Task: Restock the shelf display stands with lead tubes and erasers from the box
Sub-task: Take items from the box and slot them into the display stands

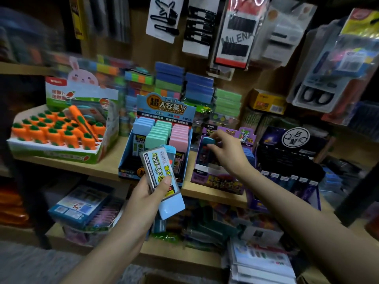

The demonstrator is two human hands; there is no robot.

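Observation:
My left hand point(148, 193) grips two blue-capped lead tubes point(162, 177) with yellow labels, held in front of the blue display stand point(131, 158). That stand holds rows of blue, green and pink capped lead tubes point(162, 132). My right hand point(227, 150) pinches a teal-capped lead tube point(205, 150) at the top of the purple display stand point(217, 181) to the right of the blue one. The tube's lower part sits inside that stand.
A carrot eraser display box point(55, 134) stands at the left of the wooden shelf point(110, 167). Stacks of coloured sticky notes point(170, 83) fill the back. Hair clip cards point(164, 17) hang above. A dark pen display point(287, 158) is at the right. Packaged goods crowd the lower shelf.

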